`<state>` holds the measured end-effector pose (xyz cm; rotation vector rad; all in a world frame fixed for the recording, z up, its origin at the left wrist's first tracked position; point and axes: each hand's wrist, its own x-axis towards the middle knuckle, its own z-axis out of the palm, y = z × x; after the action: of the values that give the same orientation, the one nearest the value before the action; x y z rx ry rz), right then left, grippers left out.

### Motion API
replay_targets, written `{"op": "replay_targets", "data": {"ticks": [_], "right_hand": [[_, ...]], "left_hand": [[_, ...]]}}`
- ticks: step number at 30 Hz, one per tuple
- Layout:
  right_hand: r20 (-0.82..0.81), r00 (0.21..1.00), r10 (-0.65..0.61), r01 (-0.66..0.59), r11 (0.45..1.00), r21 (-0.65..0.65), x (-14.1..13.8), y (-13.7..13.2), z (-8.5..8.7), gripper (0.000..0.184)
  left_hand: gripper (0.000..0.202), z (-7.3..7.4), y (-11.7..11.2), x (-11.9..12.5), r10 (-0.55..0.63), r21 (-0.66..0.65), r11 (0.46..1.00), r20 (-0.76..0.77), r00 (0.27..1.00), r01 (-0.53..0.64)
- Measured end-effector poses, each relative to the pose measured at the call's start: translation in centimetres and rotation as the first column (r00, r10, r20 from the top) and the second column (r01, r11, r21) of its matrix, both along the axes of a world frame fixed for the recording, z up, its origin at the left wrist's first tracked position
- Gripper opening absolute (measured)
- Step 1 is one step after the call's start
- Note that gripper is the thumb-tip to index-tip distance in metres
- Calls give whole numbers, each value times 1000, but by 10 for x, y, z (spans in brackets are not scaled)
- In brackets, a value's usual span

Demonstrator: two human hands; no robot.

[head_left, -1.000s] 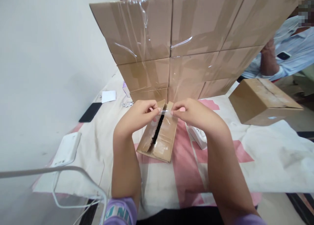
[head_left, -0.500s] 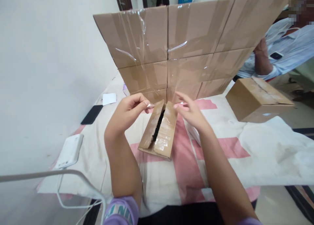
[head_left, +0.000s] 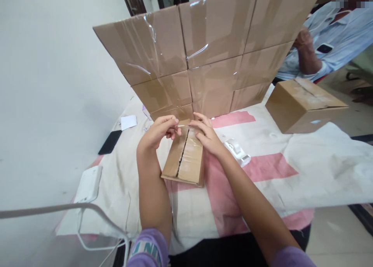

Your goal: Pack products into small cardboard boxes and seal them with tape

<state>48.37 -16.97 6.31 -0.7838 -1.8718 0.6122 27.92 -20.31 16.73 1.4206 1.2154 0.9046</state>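
Note:
A small cardboard box (head_left: 184, 160) lies on the cloth-covered table (head_left: 305, 181) in front of me, its two top flaps nearly closed with a dark slit between them. My left hand (head_left: 159, 132) is pinched on the end of a strip of clear tape (head_left: 183, 125) at the box's far edge. My right hand (head_left: 206, 137) lies on the right flap with its fingers stretched out, pressing it down beside the tape.
A wall of taped cardboard boxes (head_left: 204, 57) stands behind. A white tape dispenser (head_left: 237, 151) lies right of the small box. Another closed box (head_left: 303, 104) sits far right. A person in a light shirt (head_left: 329, 42) is behind it. A black phone (head_left: 110, 142) and white device (head_left: 87, 183) lie left.
The flaps have gone from gaping to nearly closed. My right hand came down onto the right flap, and my left hand moved back in, pinching tape over the far edge.

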Motion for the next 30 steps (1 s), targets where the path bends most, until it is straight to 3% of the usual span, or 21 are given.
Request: {"op": "replay_targets", "data": {"ticks": [6, 12, 17, 22, 26, 30], "right_hand": [[-174, 984, -29, 29, 1000, 2, -9, -10, 1, 20], [-358, 933, -40, -9, 991, -135, -8, -11, 5, 27], [-331, 944, -1, -63, 981, -181, 3, -13, 14, 28], [-207, 969, 138, -177, 967, -183, 19, -20, 27, 27], [-180, 971, 160, -200, 951, -234, 25, -25, 32, 29], [-181, 980, 84, -137, 942, -306, 16, -24, 28, 25]], "left_hand": [[27, 2, -2, 4, -42, 14, 999, 41, 998, 42], [31, -1, 0, 2, -30, 49, 998, 30, 999, 28], [31, -1, -3, -6, -73, 138, 986, -127, 989, 91], [36, 4, -11, -16, -102, 241, 949, -376, 921, 203], [35, 2, -10, -18, -112, 253, 941, -393, 913, 224], [33, -4, -4, -20, -94, 243, 948, -400, 912, 204]]}}
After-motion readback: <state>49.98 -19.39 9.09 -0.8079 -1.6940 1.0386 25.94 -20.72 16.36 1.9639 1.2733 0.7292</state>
